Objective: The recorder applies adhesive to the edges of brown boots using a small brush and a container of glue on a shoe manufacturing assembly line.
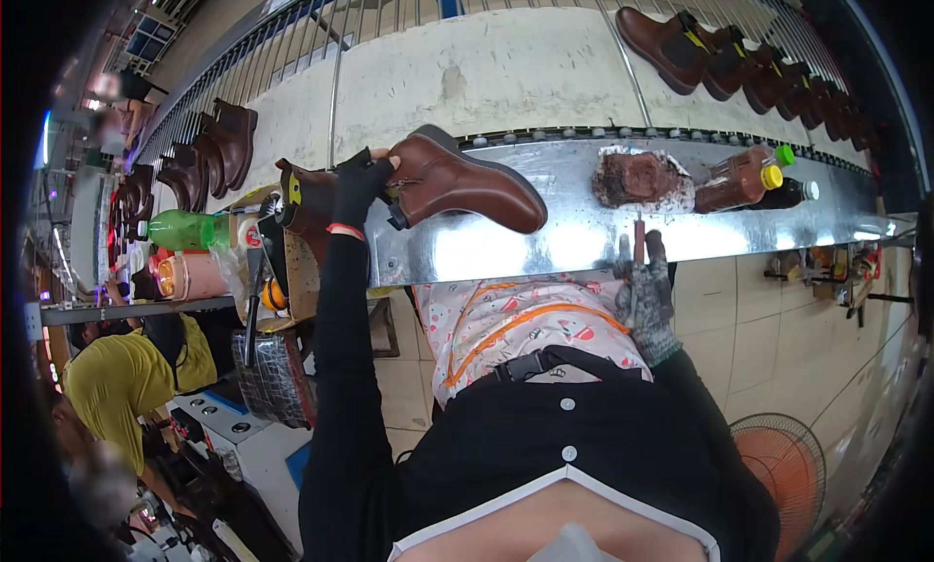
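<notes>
A brown leather ankle boot [457, 187] lies on its side over the metal bench, toe to the right. My left hand [358, 190], in a black fingerless glove, grips it by the top of its shaft. Just behind that hand is a second brown boot [309, 197] with a yellow patch. My right hand [646, 294] wears a stained grey glove and is at the bench's front edge. A slim reddish-brown stick [639, 239] shows between its fingers; its far end is hidden. Beyond this hand lies a foil-lined tray [605, 194] of brown paste.
Bottles of brown liquid [736, 180] and dark liquid [778, 193] lie right of the tray. Brown boots line the far rack at right [671, 51] and left [233, 139]. A green bottle [183, 229] lies at left. Behind it, a person in yellow [136, 372] bends. A fan [778, 465] stands lower right.
</notes>
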### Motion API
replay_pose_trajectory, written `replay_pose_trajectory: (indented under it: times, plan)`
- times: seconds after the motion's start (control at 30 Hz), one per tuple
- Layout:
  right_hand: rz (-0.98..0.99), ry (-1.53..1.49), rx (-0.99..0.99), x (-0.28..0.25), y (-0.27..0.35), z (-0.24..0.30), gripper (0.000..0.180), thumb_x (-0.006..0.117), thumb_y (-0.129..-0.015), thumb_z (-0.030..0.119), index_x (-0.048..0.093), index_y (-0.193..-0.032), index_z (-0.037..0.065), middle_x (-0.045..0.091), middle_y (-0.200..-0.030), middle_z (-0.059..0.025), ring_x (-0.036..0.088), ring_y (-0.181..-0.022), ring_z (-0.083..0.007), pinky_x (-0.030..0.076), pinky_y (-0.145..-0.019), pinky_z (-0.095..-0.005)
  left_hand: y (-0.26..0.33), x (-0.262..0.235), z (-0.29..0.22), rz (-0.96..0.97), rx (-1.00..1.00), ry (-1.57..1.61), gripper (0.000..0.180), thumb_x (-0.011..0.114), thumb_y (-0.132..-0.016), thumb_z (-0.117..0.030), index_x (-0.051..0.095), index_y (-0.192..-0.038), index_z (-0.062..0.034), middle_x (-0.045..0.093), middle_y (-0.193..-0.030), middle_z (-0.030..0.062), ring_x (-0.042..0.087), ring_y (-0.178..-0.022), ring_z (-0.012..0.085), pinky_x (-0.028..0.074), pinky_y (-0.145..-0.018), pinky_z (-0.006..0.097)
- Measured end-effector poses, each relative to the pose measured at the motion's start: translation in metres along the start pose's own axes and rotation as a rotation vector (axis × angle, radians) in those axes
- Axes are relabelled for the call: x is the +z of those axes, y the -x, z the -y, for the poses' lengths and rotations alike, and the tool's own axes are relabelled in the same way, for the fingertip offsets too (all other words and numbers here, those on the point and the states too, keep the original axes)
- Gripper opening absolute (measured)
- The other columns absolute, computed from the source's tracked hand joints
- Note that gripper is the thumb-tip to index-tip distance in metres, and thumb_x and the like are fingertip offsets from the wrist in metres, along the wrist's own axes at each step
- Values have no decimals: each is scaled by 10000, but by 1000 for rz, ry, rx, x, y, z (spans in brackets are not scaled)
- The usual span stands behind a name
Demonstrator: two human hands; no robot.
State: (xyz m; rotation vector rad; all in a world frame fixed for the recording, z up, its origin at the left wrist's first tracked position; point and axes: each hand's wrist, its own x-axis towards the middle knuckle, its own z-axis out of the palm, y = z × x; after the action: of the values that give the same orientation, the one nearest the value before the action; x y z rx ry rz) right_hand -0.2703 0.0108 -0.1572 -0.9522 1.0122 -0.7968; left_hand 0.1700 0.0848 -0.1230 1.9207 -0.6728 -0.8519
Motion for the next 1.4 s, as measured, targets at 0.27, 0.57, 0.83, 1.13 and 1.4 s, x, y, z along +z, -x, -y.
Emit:
replay_pose_trajectory:
  times: [0.27,0.57,0.83,1.13,1.4]
  plan:
    - [-39,-72,40,11,-4,24,593,487,-907,116,186,-1418,133,563,-818,-55,505,-530,-60,442,-440,-179,42,36,41,-404,-6,622,468,726,-746,-223,534,-1113,-6,601,-1005,97,601,-798,144,495,-649,269]
    - [-57,-69,383,-3,0,11,575,475,-903,112,214,-1411,178,551,-839,-67,492,-426,-119,445,-384,-203,88,40,21,-169,-216,895,304,652,-788,-121,562,-1060,-17,618,-966,97,627,-865,183,539,-732,314]
    - [-51,-134,356,13,-6,17,550,450,-893,76,249,-1384,223,575,-859,-79,504,-545,-61,401,-405,-163,75,55,-5,200,-97,650,316,660,-751,-58,560,-1042,13,623,-921,89,628,-811,172,543,-726,310]
    - [-28,-57,14,24,1,48,545,486,-905,100,223,-1380,148,577,-861,-126,530,-461,-100,445,-366,-209,57,74,-9,269,-50,561,379,697,-721,-94,533,-1048,3,599,-960,85,599,-853,154,508,-733,281]
    - [-73,42,-19,24,-1,49,317,516,-904,131,403,-1200,111,599,-924,-127,560,-504,-94,461,-374,-202,61,77,-2,140,-53,568,409,704,-717,-91,516,-1069,1,598,-956,86,593,-847,145,501,-745,277]
